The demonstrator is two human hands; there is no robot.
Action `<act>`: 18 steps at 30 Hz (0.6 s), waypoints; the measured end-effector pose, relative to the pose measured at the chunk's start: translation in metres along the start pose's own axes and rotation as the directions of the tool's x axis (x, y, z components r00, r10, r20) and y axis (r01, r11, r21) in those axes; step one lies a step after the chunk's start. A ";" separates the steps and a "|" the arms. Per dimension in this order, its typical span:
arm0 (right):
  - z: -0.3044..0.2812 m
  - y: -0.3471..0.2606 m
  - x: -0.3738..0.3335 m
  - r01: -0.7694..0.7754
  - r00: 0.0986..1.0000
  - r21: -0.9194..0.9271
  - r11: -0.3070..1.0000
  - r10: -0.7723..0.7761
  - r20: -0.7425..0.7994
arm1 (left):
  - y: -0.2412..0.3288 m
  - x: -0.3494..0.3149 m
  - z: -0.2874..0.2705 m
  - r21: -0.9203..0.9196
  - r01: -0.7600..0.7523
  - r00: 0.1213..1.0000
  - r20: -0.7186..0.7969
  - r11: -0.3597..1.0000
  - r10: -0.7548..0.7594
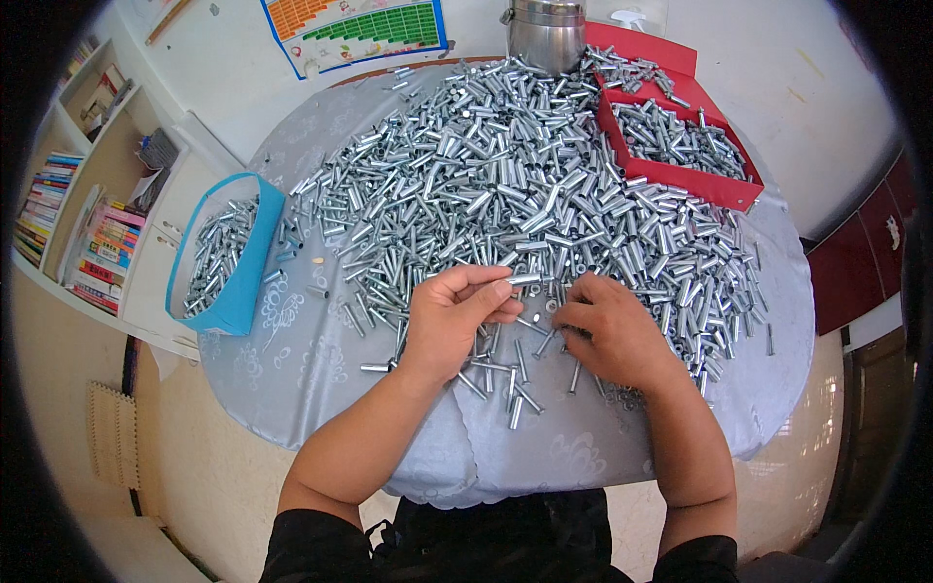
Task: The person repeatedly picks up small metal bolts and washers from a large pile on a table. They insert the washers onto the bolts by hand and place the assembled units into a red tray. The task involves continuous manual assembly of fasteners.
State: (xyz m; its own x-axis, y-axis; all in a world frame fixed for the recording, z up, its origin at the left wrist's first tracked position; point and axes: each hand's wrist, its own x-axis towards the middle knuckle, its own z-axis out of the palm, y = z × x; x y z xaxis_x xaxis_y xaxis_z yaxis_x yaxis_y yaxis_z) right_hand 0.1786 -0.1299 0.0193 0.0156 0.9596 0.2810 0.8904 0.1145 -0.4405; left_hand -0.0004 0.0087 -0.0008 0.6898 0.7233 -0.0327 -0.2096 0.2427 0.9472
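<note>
Between the thumb and fingers of my left hand (455, 313) is a short shiny metal sleeve (525, 279), its end pointing right, just above the near side of a big heap of metal sleeves and bolts (457, 175). My right hand (617, 328) is close beside it, palm down, fingers curled together at the heap's near edge. What those fingers hold, if anything, is hidden. A loose bolt (544, 344) lies by the right fingertips. More bolts (512, 381) are scattered on the cloth between my forearms.
A silver tablecloth (369, 418) covers the round table. At left stands a blue fabric bin (257, 277) of metal parts; at back right, a red box (685, 180) holds more. Behind the heap rises a steel canister (546, 39). Bookshelves (92, 194) flank the far left.
</note>
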 end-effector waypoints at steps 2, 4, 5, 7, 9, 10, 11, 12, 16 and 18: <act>-0.004 0.003 -0.002 0.004 1.000 0.040 0.999 -0.005 0.019 | 0.001 0.000 0.000 -0.008 0.002 1.000 0.001 1.000 -0.002; -0.003 0.003 0.000 0.011 1.000 0.053 0.999 -0.010 -0.021 | 0.000 0.000 0.000 -0.013 -0.001 1.000 -0.002 1.000 0.001; 0.000 0.003 0.002 0.014 0.997 0.047 0.999 -0.010 -0.070 | 0.000 0.000 0.001 -0.016 -0.001 1.000 -0.002 1.000 0.001; 0.007 0.002 0.007 0.009 0.991 0.000 1.000 -0.009 -0.133 | 0.000 0.001 0.001 -0.023 -0.005 1.000 -0.002 1.000 0.005; 0.015 0.002 0.013 -0.009 0.987 -0.078 0.997 -0.004 -0.163 | 0.000 0.001 0.002 -0.024 -0.005 1.000 -0.002 1.000 0.005; 0.015 0.003 0.013 -0.018 0.986 -0.103 0.994 0.000 -0.168 | -0.001 0.001 0.002 -0.024 -0.004 1.000 -0.001 1.000 0.004; 0.016 0.003 0.014 -0.024 0.985 -0.128 0.992 0.002 -0.171 | -0.001 0.001 0.001 -0.025 -0.004 1.000 -0.003 1.000 0.004; 0.016 0.004 0.015 -0.031 0.985 -0.153 0.988 0.004 -0.174 | -0.001 0.001 0.001 -0.023 -0.006 1.000 -0.003 1.000 0.006; 0.021 0.005 0.017 -0.116 0.972 -0.239 0.964 0.061 -0.226 | -0.001 0.001 0.000 -0.020 -0.006 1.000 -0.005 1.000 0.006; 0.021 0.006 0.019 -0.146 0.965 -0.269 0.952 0.077 -0.250 | 0.000 0.000 0.000 -0.022 -0.004 1.000 -0.005 1.000 0.004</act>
State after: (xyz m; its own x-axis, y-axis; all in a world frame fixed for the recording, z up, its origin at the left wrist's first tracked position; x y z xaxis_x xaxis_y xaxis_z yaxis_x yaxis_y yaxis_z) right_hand 0.1750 -0.1050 0.0038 0.1974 0.8707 0.4504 0.9678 -0.1000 -0.2309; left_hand -0.0003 0.0085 -0.0011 0.6853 0.7276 -0.0308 -0.2278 0.2543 0.9399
